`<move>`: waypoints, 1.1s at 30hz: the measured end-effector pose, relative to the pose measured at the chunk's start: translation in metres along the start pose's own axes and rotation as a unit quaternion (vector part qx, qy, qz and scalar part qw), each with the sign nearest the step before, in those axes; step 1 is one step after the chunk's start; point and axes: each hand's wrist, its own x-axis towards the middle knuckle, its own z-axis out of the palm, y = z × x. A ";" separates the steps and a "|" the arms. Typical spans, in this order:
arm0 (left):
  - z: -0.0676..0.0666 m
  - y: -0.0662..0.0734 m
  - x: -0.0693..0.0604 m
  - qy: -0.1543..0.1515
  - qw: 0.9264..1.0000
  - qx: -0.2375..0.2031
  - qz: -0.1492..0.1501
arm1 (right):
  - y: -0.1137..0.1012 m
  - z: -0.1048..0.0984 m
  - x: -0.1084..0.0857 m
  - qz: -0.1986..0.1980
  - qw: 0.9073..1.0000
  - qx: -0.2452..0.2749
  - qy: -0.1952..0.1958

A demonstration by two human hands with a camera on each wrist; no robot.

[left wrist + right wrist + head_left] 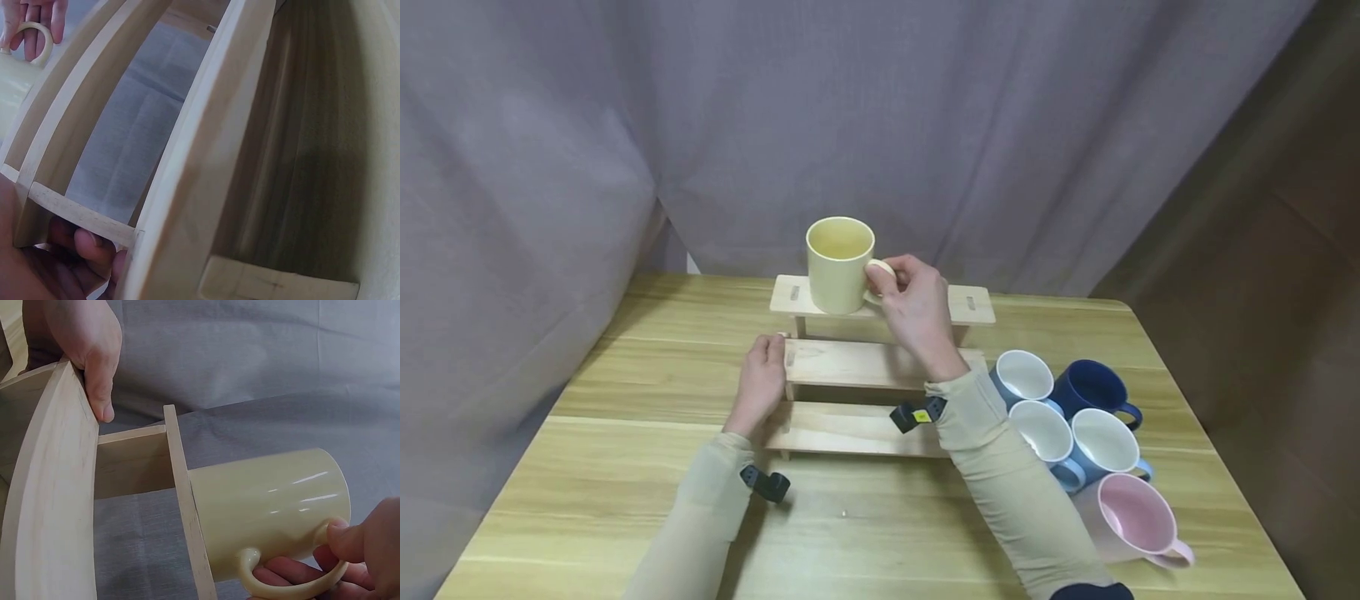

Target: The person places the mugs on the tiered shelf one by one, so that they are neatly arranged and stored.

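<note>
- The yellow mug (841, 292) stands upright on the top shelf (972, 304) of the wooden rack (850, 362), to the left of its middle; its base touches the shelf.
- The right hand (917, 304) holds this mug by its handle (275, 591): the thumb and the fingers (290, 570) are closed around it, with no wide opening.
- The left hand (762, 379) grips the left side of the rack, near the middle shelf; its fingers (94, 245) are curled around the wooden side part.
- The middle and the lowest shelf step down towards the person.
- On the worktop (625, 467), at the right of the rack, five mugs stand close together: three light blue mugs (1022, 375) with white inside, one dark blue mug (1090, 387) and one pink mug (1138, 512), which is the nearest to the person.
- A grey curtain (820, 125) hangs behind the worktop.
</note>
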 end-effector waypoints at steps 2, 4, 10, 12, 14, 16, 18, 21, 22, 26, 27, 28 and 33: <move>-0.001 0.001 0.000 0.000 1.000 -0.002 0.001 | -0.001 0.000 -0.001 -0.001 1.000 0.005 -0.002; -0.001 0.001 0.000 0.000 1.000 -0.004 0.001 | -0.002 0.001 -0.002 -0.004 1.000 0.009 -0.003; 0.000 0.001 0.001 -0.003 1.000 -0.004 0.002 | -0.001 -0.001 -0.003 -0.006 1.000 -0.002 -0.009; 0.001 0.000 0.002 -0.005 1.000 -0.002 0.002 | 0.000 -0.004 -0.004 -0.002 1.000 -0.015 -0.018; 0.003 0.000 0.002 -0.007 1.000 -0.002 0.002 | 0.001 -0.007 -0.006 0.002 0.999 -0.034 -0.029; 0.004 0.000 0.003 -0.008 1.000 -0.005 0.002 | 0.002 -0.010 -0.009 0.005 0.998 -0.059 -0.033; 0.005 -0.001 0.003 -0.011 1.000 -0.008 0.003 | 0.003 -0.013 -0.013 0.011 0.996 -0.081 -0.030; 0.006 -0.001 0.004 -0.016 1.000 -0.012 0.002 | 0.007 -0.017 -0.019 0.024 0.995 -0.100 -0.014; 0.006 0.000 0.004 -0.019 1.000 -0.013 0.001 | 0.009 -0.019 -0.022 0.027 0.995 -0.100 -0.011; 0.005 0.000 0.006 -0.023 1.000 -0.017 -0.002 | 0.012 -0.030 -0.035 0.027 0.995 -0.091 -0.011; 0.005 0.000 0.006 -0.023 1.000 -0.016 -0.002 | 0.013 -0.034 -0.039 0.026 0.996 -0.086 -0.015; 0.005 0.000 0.007 -0.023 1.000 -0.015 -0.003 | 0.014 -0.037 -0.042 0.025 0.996 -0.081 -0.016; 0.004 0.000 0.009 -0.024 1.000 -0.008 0.000 | 0.013 -0.057 -0.065 0.025 0.996 -0.080 -0.032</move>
